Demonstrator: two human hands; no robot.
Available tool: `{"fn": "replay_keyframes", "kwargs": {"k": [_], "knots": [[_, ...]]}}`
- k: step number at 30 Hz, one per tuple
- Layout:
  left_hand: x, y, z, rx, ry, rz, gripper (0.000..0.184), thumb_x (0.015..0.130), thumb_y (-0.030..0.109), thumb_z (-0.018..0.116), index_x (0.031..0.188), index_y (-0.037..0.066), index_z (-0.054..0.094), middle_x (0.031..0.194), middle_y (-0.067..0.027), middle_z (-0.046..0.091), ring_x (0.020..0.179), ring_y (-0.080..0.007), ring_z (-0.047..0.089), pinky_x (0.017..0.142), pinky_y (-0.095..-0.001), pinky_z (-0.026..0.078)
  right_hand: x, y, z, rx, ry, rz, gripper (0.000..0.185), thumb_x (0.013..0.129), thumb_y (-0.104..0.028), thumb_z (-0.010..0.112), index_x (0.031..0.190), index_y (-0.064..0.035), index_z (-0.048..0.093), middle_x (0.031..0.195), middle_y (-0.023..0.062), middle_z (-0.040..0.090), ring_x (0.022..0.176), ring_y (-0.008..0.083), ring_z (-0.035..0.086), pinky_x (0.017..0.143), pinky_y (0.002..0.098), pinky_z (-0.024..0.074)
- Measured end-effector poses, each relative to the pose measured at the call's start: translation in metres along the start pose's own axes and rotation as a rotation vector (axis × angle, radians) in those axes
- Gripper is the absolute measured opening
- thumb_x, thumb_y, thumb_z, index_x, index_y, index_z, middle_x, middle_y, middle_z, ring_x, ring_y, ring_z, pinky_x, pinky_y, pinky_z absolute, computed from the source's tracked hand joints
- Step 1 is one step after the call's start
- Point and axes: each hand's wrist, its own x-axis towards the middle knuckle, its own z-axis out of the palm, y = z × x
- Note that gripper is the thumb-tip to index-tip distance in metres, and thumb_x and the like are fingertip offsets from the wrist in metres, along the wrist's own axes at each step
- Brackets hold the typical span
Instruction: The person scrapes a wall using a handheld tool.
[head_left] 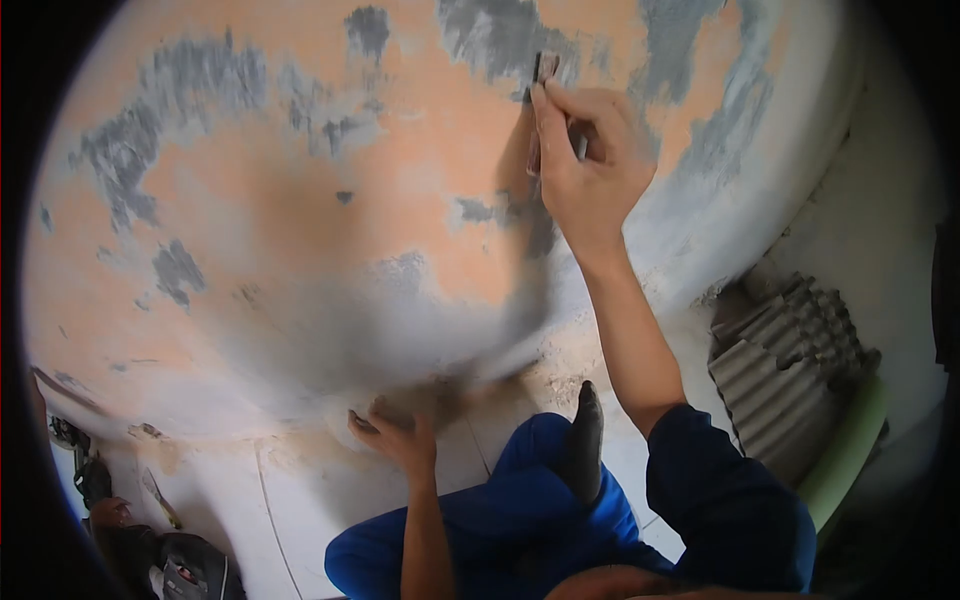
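A large curved surface (400, 230), orange with grey and whitish patches, fills the upper view. My right hand (600, 165) presses a narrow sanding block (546, 68) to it in the upper middle, thumb and fingers closed around the block. Most of the block is hidden behind the fingers. Low down, my left hand (398, 432) hangs near the bottom edge of the curved surface with its fingers apart and nothing in it. I cannot tell whether its fingertips touch the surface.
Below are pale floor tiles (310, 500) with brownish dust along the curved base. Corrugated grey sheets (790, 360) and a light green roll (850, 450) lie at right. A dark bag (195, 565) and a thin scraper-like tool (160, 498) are at lower left. My bent legs (470, 530) are beneath.
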Motion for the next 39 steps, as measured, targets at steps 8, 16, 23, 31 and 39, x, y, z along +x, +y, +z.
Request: {"fn": "replay_keyframes", "kwargs": {"k": [8,16,23,31,39], "knots": [[0.002,0.002,0.003,-0.013,-0.004,-0.059,0.065,0.075,0.014,0.073,0.130,-0.006,0.044,0.149,-0.0381,0.014,0.142,-0.0518,0.015,0.114,-0.0570,0.020,-0.051,-0.004,-0.009,0.107,-0.016,0.105,0.010,0.081,0.004,0.075,0.088,-0.0020,0.072,0.078,0.0066,0.064,0.061,0.0104,0.056,0.052,0.0240,0.0420],[0.000,0.002,-0.001,0.017,-0.033,-0.063,0.063,0.076,0.013,0.072,0.131,-0.001,0.046,0.151,-0.0357,0.015,0.142,-0.0493,0.017,0.115,-0.0536,0.021,-0.043,0.007,-0.014,-0.079,-0.027,-0.098,0.010,0.081,0.005,0.075,0.088,-0.0017,0.072,0.079,0.0060,0.062,0.061,0.0097,0.055,0.051,0.0237,0.0409],[0.002,0.003,-0.001,0.031,-0.034,-0.004,0.064,0.077,0.011,0.071,0.132,-0.005,0.043,0.150,-0.0381,0.011,0.142,-0.0523,0.016,0.114,-0.0566,0.021,-0.017,0.010,-0.004,-0.009,-0.035,-0.119,0.011,0.083,0.010,0.072,0.092,0.0039,0.069,0.085,0.0084,0.063,0.065,0.0097,0.059,0.049,0.0235,0.0412],[0.003,0.001,0.003,0.063,-0.011,-0.059,0.064,0.077,0.013,0.072,0.132,-0.002,0.045,0.151,-0.0358,0.012,0.142,-0.0506,0.017,0.114,-0.0556,0.022,-0.061,0.005,-0.005,0.019,-0.005,-0.049,0.010,0.080,0.005,0.076,0.086,-0.0004,0.071,0.081,0.0063,0.064,0.061,0.0104,0.056,0.050,0.0236,0.0419],[0.006,0.003,0.004,-0.002,-0.034,-0.093,0.064,0.080,0.017,0.072,0.132,-0.005,0.043,0.151,-0.0354,0.011,0.142,-0.0490,0.016,0.115,-0.0534,0.022,-0.054,0.001,-0.016,-0.115,-0.121,-0.196,0.014,0.082,0.009,0.074,0.094,0.0020,0.069,0.086,0.0100,0.065,0.063,0.0104,0.057,0.053,0.0241,0.0410]]}}
